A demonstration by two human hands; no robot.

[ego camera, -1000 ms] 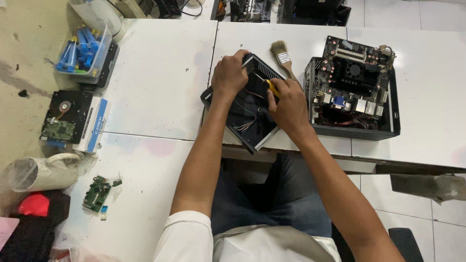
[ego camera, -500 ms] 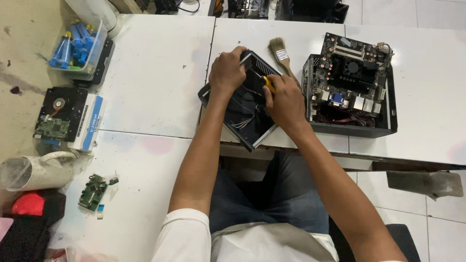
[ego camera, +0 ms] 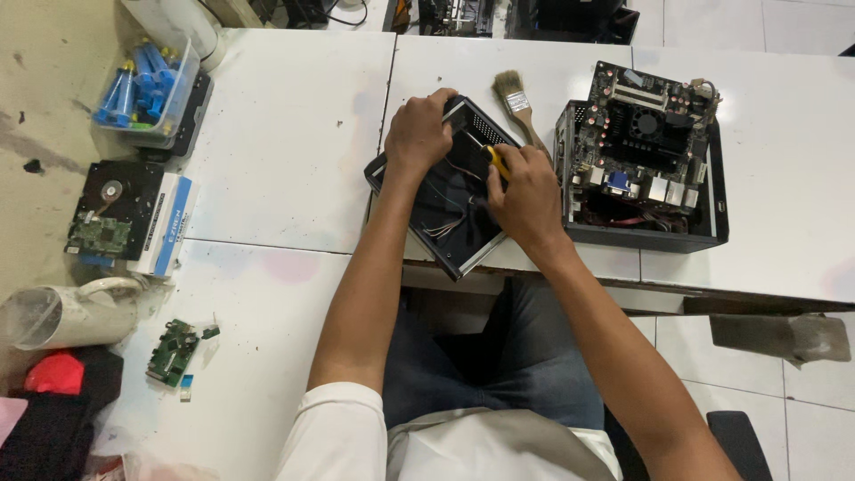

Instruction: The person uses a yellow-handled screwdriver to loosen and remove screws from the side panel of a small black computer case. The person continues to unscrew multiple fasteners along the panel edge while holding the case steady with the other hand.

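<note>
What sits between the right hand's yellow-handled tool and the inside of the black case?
Nothing visible. The right hand holds the yellow-handled tool directly over the open black case, with only loose wires lying inside. The left hand grips the case's far edge, off to the side. The tool's tip is hidden by the hand.

A black, open metal computer case shell (ego camera: 445, 209) lay tilted at the white table's near edge, loose thin wires visible inside and a pale rim along its lower side. A yellow-handled screwdriver (ego camera: 495, 160) pointed into its interior.
</note>
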